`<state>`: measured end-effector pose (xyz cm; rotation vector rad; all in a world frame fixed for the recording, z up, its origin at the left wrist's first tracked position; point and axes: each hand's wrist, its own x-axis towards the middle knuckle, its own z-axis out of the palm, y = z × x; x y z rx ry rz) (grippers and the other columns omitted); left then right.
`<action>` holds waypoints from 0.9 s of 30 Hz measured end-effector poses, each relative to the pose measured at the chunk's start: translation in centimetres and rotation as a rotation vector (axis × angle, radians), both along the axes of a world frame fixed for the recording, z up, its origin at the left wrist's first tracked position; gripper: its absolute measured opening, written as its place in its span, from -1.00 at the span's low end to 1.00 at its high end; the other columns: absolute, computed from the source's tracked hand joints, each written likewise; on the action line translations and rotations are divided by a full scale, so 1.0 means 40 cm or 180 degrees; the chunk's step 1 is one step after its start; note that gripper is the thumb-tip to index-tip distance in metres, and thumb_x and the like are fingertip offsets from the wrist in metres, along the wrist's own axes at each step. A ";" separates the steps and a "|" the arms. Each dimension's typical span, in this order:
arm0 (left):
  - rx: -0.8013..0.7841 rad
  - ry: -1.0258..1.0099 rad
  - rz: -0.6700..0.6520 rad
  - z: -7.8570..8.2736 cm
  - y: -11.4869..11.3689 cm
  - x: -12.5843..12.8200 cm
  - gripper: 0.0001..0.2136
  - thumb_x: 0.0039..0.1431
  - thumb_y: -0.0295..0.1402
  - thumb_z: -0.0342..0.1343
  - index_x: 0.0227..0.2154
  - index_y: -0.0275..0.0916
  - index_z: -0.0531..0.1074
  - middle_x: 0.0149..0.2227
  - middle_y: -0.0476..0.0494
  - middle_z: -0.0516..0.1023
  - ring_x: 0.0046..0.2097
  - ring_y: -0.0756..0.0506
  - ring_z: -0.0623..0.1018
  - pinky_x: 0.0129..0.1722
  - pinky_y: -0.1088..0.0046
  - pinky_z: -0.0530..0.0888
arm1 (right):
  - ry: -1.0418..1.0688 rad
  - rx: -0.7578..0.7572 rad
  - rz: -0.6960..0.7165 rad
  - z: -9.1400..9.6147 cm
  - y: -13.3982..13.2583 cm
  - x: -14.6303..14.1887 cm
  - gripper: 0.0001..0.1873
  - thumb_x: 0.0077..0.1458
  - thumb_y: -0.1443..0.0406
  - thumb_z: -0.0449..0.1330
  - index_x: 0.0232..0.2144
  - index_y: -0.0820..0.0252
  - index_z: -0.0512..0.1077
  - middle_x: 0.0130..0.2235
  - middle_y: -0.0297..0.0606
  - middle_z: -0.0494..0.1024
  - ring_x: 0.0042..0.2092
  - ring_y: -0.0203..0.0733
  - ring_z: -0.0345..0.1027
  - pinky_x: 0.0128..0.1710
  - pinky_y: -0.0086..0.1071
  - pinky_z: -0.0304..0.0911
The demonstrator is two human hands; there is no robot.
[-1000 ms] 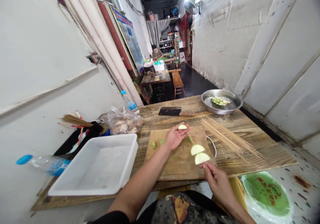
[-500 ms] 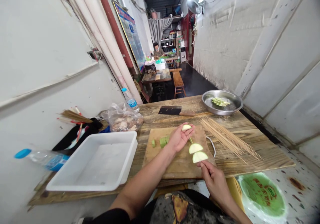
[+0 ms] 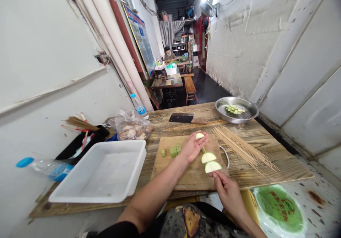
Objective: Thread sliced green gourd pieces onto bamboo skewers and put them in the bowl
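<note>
Between the fingers of my left hand (image 3: 194, 147), palm turned up, rests a pale half-round zucchini slice (image 3: 199, 136) with a thin green rim. My right hand (image 3: 226, 184) pinches the near end of a bamboo skewer (image 3: 201, 146), which points away from me toward that slice. Threaded on the skewer are two more half-round slices (image 3: 209, 158), one close to the right fingertips. Whether the skewer tip has pierced the slice at my left hand, I cannot tell. Beneath both hands lies a wooden cutting board (image 3: 166, 170), with green zucchini pieces (image 3: 173, 151) left of my left hand.
Loose bamboo skewers (image 3: 243, 147) lie right of the board, a cleaver (image 3: 183, 118) behind it. A steel bowl (image 3: 222, 115) holds skewered slices. At left are a white tray (image 3: 133, 174), a filled plastic bag (image 3: 133, 126) and water bottles (image 3: 140, 106). A person (image 3: 169, 55) sits far back.
My hands, the skewer and the slices keep nearly the same places. The view has shifted very slightly, and the person in the back has lowered their head.
</note>
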<state>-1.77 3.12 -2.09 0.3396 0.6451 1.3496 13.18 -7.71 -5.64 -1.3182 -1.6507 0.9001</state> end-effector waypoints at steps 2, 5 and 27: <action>-0.0004 -0.0017 0.0004 0.001 -0.001 0.001 -0.86 0.22 -0.47 -0.10 -0.22 -0.38 0.31 -0.16 -0.40 0.51 -0.09 -0.18 0.53 0.04 0.21 0.37 | 0.0000 0.0027 -0.0013 0.001 0.001 -0.002 -0.58 0.14 0.09 -0.04 -0.35 0.30 0.46 -0.60 -0.34 0.30 -0.56 -0.28 0.17 -0.56 -0.46 0.13; -0.0044 -0.0022 0.0029 0.004 -0.002 0.002 -0.87 0.22 -0.48 -0.11 -0.24 -0.38 0.31 -0.17 -0.38 0.52 -0.09 -0.18 0.54 0.02 0.22 0.39 | 0.0002 0.0070 -0.0009 0.003 0.001 -0.004 -0.57 0.15 0.09 -0.04 -0.36 0.30 0.46 -0.61 -0.36 0.29 -0.57 -0.29 0.17 -0.57 -0.47 0.13; -0.0030 0.0077 0.0226 0.005 -0.013 0.033 -0.86 0.24 -0.42 -0.12 -0.25 -0.35 0.29 -0.14 -0.39 0.49 -0.06 -0.21 0.52 0.01 0.07 0.36 | -0.0080 0.0286 0.0045 0.016 -0.001 -0.006 -0.60 0.18 0.13 -0.06 -0.36 0.28 0.47 -0.42 -0.17 0.55 -0.40 -0.21 0.42 -0.39 -0.46 0.28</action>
